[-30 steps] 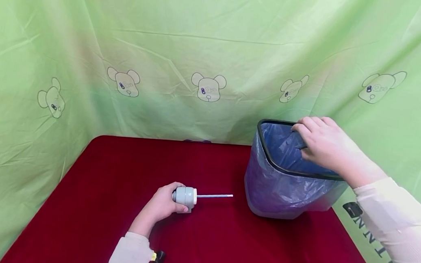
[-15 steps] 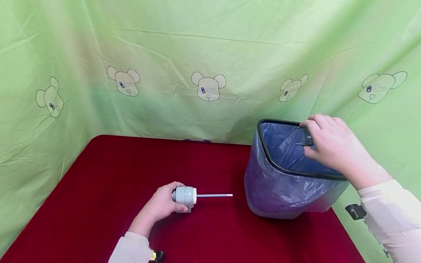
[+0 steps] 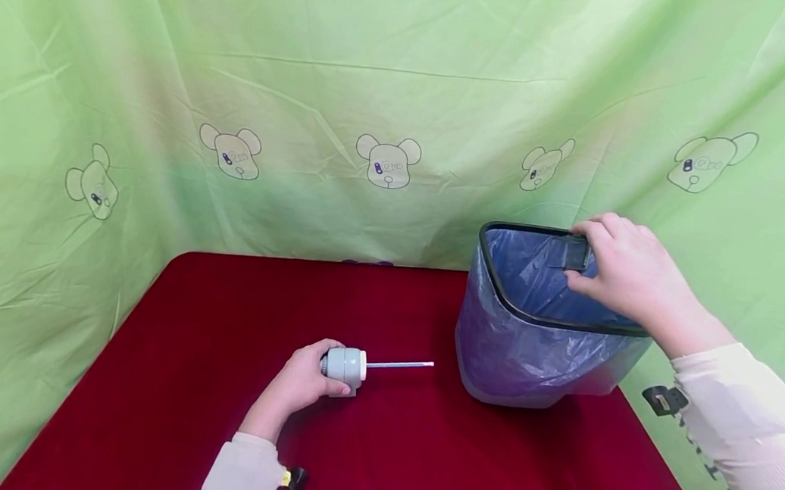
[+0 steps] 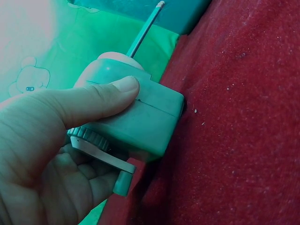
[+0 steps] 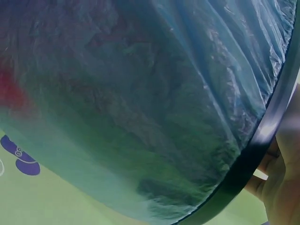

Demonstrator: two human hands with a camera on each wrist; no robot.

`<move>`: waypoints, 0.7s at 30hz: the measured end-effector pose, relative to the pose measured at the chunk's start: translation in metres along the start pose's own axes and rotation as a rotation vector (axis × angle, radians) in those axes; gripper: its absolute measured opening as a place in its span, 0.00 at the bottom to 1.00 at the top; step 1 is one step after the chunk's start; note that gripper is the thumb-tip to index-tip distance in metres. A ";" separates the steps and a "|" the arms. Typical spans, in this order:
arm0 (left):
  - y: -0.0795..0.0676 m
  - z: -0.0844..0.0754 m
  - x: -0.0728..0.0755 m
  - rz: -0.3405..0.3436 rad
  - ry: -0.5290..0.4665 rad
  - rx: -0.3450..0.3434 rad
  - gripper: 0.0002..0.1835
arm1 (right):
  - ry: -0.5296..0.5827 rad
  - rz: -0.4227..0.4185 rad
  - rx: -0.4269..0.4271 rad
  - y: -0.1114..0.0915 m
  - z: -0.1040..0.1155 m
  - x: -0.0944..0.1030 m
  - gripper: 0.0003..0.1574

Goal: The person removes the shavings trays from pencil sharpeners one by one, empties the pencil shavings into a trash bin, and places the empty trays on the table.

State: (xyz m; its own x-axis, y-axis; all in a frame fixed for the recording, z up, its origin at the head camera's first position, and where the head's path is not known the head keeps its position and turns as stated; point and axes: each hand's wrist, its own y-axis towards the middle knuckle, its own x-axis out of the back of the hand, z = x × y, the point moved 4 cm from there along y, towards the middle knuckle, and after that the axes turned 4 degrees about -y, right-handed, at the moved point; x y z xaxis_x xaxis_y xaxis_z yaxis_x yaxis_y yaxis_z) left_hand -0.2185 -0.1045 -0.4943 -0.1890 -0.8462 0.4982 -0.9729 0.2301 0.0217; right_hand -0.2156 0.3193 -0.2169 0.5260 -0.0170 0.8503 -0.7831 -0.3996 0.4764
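My left hand (image 3: pixel 308 376) grips a grey-green crank pencil sharpener (image 3: pixel 345 371) lying on its side on the red cloth. Its crank handle (image 4: pixel 123 182) shows below the thumb in the left wrist view. A pencil (image 3: pixel 399 365) sticks out of the sharpener's white front, pointing right. Over the mouth of the lined trash bin (image 3: pixel 521 360), my right hand (image 3: pixel 626 273) pinches a small dark see-through tray (image 3: pixel 575 252) between thumb and fingers. In the right wrist view only part of that hand (image 5: pixel 286 183) appears beyond the bin's rim, and the tray is hidden.
A bluish plastic bag (image 3: pixel 517 261) lines the bin and folds out under its black rim (image 3: pixel 551 321). The bin stands at the right of the red-covered table (image 3: pixel 237 310). Green curtains (image 3: pixel 310 57) with bear drawings hang behind and at both sides.
My right hand has moved slightly right over the bin, and more of the dark tray shows between its fingers. The left hand, sharpener and pencil have stayed put.
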 end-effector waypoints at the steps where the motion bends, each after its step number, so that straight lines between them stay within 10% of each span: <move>1: 0.000 0.000 0.000 0.001 0.002 0.002 0.35 | 0.007 0.002 -0.007 -0.001 0.000 0.000 0.41; 21: -0.002 -0.002 0.001 -0.019 0.011 0.001 0.35 | 0.305 0.092 -0.246 -0.009 -0.006 -0.006 0.42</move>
State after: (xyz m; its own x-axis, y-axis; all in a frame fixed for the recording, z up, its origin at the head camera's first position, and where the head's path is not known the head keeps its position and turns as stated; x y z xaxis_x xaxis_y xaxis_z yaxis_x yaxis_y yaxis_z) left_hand -0.2166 -0.1046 -0.4926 -0.1687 -0.8451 0.5073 -0.9766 0.2131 0.0303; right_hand -0.2141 0.3280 -0.2251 0.3560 0.2454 0.9017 -0.8981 -0.1768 0.4027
